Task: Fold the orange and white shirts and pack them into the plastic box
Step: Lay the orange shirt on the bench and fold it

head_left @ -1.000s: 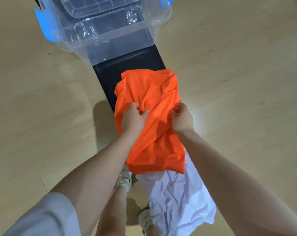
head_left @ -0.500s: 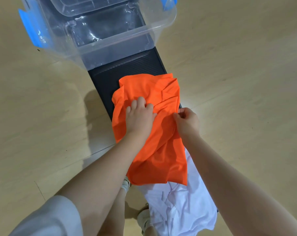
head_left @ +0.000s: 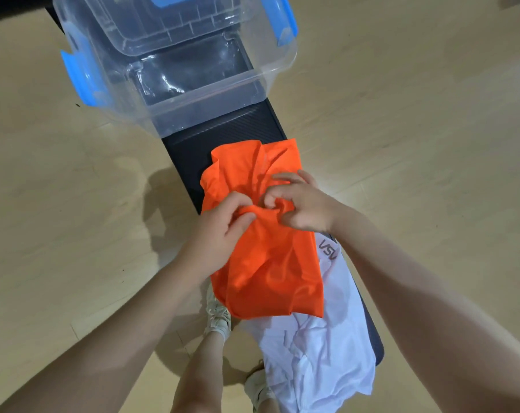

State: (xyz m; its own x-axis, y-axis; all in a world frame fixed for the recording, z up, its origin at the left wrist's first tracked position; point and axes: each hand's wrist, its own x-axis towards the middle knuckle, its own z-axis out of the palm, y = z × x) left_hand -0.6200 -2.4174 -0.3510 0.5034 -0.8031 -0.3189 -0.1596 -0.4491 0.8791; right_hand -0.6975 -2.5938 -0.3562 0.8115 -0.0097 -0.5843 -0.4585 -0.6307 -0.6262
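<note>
A pale wooden floor (head_left: 402, 120) fills the frame, its board seams faint. A narrow dark table (head_left: 223, 135) with a ribbed surface runs from top centre toward lower right. Soft shadows fall on the floor left of it.

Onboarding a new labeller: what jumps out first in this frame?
The orange shirt, bunched on the dark bench at centre, with the left hand and right hand both pinching its fabric. Under its near end lies the crumpled white shirt. At the bench's far end stands the clear plastic box with blue latches, nothing inside.
</note>
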